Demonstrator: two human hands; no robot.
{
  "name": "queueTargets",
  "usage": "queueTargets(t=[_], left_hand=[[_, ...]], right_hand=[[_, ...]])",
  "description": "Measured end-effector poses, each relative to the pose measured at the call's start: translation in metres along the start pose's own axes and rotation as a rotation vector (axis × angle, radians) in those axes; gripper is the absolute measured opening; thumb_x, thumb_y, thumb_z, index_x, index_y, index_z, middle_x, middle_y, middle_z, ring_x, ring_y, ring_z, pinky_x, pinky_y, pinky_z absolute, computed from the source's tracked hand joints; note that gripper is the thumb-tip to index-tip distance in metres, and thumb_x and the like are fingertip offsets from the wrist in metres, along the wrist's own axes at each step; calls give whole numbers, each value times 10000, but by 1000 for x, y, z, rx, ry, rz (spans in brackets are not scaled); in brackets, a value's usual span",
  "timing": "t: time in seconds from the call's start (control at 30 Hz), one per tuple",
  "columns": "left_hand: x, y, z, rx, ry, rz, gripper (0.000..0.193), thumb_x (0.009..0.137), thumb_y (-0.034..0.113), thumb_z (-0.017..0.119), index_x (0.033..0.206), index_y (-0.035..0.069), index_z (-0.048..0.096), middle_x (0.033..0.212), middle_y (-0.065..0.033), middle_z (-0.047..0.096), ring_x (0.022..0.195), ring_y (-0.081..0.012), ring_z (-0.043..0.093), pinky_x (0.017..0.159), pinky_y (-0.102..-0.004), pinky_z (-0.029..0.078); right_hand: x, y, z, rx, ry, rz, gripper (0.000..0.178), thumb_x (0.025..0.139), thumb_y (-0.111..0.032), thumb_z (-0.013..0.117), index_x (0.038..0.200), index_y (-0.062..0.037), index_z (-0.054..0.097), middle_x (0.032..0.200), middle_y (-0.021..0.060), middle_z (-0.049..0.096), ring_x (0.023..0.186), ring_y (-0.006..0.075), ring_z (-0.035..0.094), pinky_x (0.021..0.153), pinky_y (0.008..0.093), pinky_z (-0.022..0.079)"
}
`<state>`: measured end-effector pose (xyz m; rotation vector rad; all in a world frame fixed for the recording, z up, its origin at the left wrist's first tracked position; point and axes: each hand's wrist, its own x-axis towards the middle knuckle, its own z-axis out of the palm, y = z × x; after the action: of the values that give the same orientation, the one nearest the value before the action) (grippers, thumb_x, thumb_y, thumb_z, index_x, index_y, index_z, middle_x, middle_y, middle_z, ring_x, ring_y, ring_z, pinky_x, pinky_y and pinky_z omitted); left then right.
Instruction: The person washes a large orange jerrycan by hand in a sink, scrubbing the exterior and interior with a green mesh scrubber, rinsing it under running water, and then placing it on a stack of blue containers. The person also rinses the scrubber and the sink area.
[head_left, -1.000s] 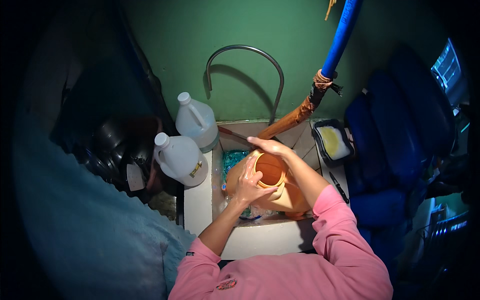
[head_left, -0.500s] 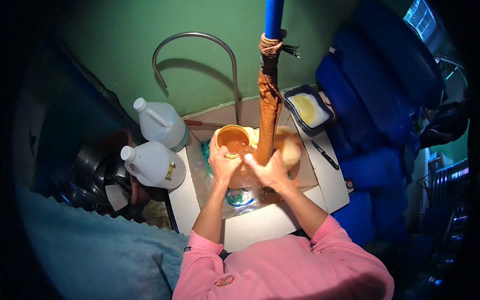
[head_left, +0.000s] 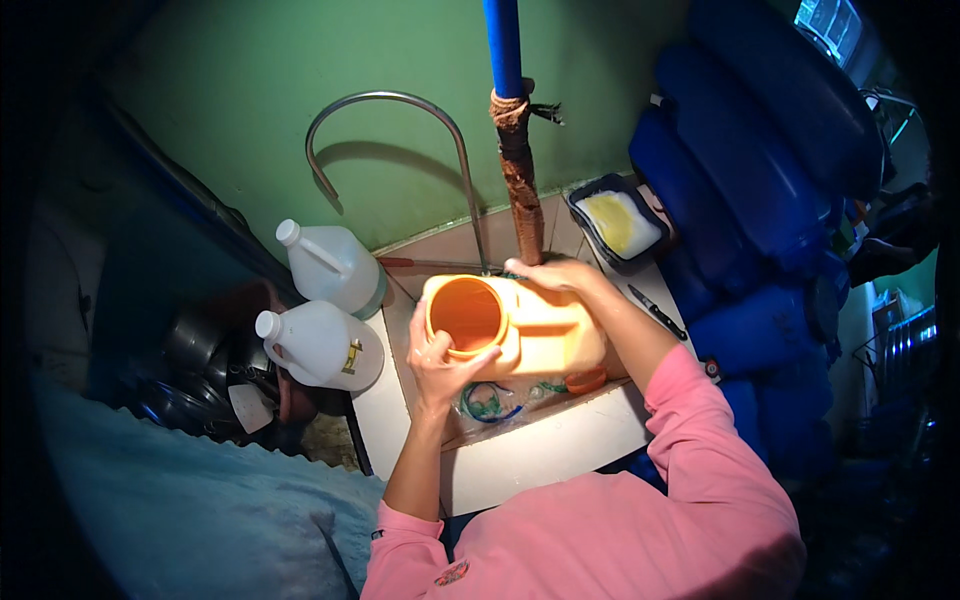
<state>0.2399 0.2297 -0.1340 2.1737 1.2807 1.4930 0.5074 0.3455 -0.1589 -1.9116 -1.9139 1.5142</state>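
Orange jug (head_left: 555,345), mid-frame. I see left grip (head_left: 433,368) clamped on it; right grip (head_left: 560,275) touching, closure I can't tell.

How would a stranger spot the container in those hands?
Below the green wall sits a tiled sink. Over it, the left hand holds a boxy yellow-orange container. Its wide, round mouth and bright colour set it apart from the narrow-necked whitish jugs at left.

Smooth plastic container (head_left: 553,342)
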Motion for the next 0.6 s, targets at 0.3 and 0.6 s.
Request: queueTargets(t=[0.3,0.6], left_hand=[[-9,-12,29,105,-223,122,606,599,455,949,637,10,539,1288,-307,578,1142,-427,635,946,-470,553],[-4,-40,50,-155,-266,-256,670,637,453,904,1104,22,692,1090,-142,696,1069,-295,673,904,-424,542]], right_hand=[[13,-123,45,433,-75,-471,917,849,-778,571,1348,-8,567,1397,149,566,1259,260,522,1057,397,425],[-56,-148,53,-295,515,-827,542,899,-628,571,989,-98,636,948,129,660,954,362,597,907,508,463]])
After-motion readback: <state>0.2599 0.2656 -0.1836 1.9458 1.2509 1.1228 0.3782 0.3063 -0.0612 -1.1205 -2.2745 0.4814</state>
